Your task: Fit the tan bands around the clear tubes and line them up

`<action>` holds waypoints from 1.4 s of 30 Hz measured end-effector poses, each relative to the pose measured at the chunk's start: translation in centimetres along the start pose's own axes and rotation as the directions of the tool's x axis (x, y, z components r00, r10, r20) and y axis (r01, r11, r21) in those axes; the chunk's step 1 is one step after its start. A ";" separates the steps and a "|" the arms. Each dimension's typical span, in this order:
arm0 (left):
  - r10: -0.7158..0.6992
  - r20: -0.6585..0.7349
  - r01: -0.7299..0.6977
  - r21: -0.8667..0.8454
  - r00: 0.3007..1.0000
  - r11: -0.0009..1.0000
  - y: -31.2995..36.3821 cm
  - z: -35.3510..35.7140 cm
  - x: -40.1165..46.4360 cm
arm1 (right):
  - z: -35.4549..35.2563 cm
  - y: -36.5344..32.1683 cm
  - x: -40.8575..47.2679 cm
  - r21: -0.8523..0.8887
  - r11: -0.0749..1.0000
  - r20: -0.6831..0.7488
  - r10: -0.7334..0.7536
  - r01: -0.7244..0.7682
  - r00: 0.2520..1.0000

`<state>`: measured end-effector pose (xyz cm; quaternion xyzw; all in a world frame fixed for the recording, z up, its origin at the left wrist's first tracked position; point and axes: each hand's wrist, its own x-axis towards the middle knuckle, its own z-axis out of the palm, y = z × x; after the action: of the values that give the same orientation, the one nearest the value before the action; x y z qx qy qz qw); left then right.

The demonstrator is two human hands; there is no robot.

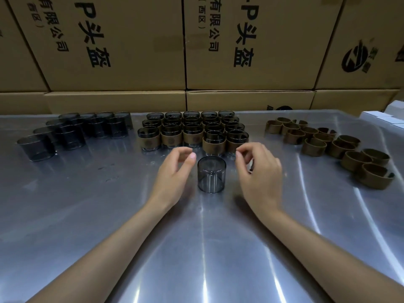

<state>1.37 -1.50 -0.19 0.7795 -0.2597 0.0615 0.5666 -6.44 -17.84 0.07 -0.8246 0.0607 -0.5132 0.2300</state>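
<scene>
While both hands (175,171) (260,171) hover empty, one bare tube (211,174) stands upright between them.

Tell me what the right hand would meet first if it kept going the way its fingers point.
Probably the nearest banded tube in the centre block: the right hand has its fingers aimed forward and slightly inward at it. The bare tube sits beside the hand, off that line. Depth is uncertain.

- The left cardboard box (113,40) reads "-P头盔", with smaller "有限公司".
- The middle cardboard box (262,40) repeats "-P头盔", "有限公司", "(西区)".
- The right cardboard box (369,40) carries a round black logo; its characters are illegible.
</scene>
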 end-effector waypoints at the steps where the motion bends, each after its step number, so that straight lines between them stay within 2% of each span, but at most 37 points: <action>1: 0.078 -0.034 -0.075 0.069 0.996 0.995 0.1 0.0 -0.1 | -0.2 -0.9 -0.5 -0.002 0.999 -0.001 -0.043 0.043 0.999; 4: 0.314 -0.054 -0.288 0.282 0.948 0.915 0.7 0.1 -0.7 | -0.2 -3.1 -1.6 -0.021 0.984 0.016 -0.176 0.176 0.984; 7: 0.476 0.065 -0.468 0.339 0.877 0.816 1.3 0.2 -1.4 | 0.0 -4.3 -1.5 0.028 0.986 0.016 -0.164 0.164 0.986; 9: 0.519 0.148 -0.537 0.336 0.842 0.774 1.7 0.2 -1.6 | -0.1 -4.6 -1.4 0.082 0.988 0.021 -0.129 0.127 0.991; 13: 0.550 0.171 -0.574 0.305 0.818 0.760 1.9 0.1 -1.7 | -0.3 -4.8 -1.4 0.153 0.979 0.035 -0.142 0.135 0.989; 16: 0.521 0.178 -0.550 0.274 0.835 0.789 1.9 0.4 -1.7 | -0.2 -5.0 -1.6 0.156 0.964 0.025 -0.222 0.215 0.975; 22: 0.462 0.138 -0.482 0.267 0.876 0.835 1.6 0.8 -1.8 | -0.3 -4.8 -1.7 0.017 0.939 0.022 -0.343 0.343 0.939; 27: 0.463 0.097 -0.472 0.254 0.881 0.844 2.0 1.1 -2.1 | -0.2 -4.6 -2.0 0.145 0.936 0.017 -0.327 0.321 0.945; 30: 0.411 0.050 -0.409 0.259 0.910 0.875 1.6 1.0 -1.9 | -0.1 -4.1 -1.9 0.160 0.933 -0.006 -0.327 0.323 0.945; 32: 0.372 0.007 -0.361 0.254 0.928 0.897 1.1 0.8 -1.5 | 0.1 -3.6 -1.6 0.163 0.950 -0.006 -0.267 0.265 0.964; 34: 0.350 0.000 -0.339 0.240 0.937 0.910 0.8 0.8 -1.4 | 0.3 -3.0 -1.5 0.208 0.968 0.077 -0.163 0.144 0.984; 38: 0.314 0.100 -0.328 0.204 0.944 0.922 0.3 1.3 -1.4 | 0.9 -1.8 -1.4 0.269 0.960 0.323 -0.021 -0.071 0.946; 42: 0.208 0.213 -0.223 0.052 0.955 0.973 0.1 1.3 -1.1 | 1.3 -1.5 -1.2 0.313 0.942 0.333 0.014 -0.124 0.943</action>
<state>0.12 -2.37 -0.99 0.7696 -0.3981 0.0514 0.4965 -6.03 -15.66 -0.73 -0.8453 -0.0356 -0.3640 0.3895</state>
